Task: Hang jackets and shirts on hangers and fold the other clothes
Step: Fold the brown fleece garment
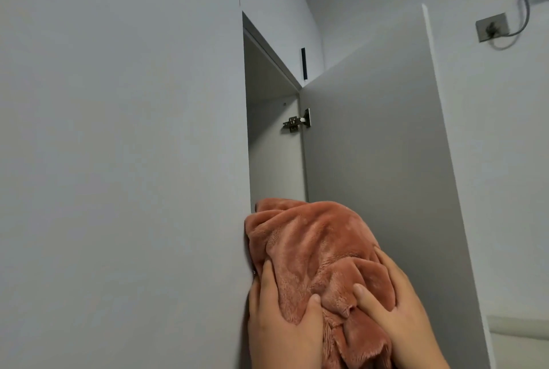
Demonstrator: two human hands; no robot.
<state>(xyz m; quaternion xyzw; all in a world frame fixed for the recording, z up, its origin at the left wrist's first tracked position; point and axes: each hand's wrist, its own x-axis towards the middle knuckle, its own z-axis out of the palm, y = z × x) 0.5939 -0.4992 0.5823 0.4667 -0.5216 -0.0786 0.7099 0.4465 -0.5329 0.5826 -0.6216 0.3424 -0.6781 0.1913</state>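
Observation:
A bundled, fluffy terracotta-pink garment (312, 246) is held up at the opening of a tall grey wardrobe (273, 145). My left hand (279, 318) grips its lower left side, thumb pressed into the plush. My right hand (398, 309) grips the lower right side, fingers along the bundle's edge and thumb on its front. The top of the bundle reaches into the gap between the closed left door and the open right door. What lies inside the wardrobe behind the garment is hidden.
The closed left wardrobe door (118, 160) fills the left half. The open right door (371, 145) swings outward on a metal hinge (297, 122). A wall socket (491, 26) with a cable sits at the upper right.

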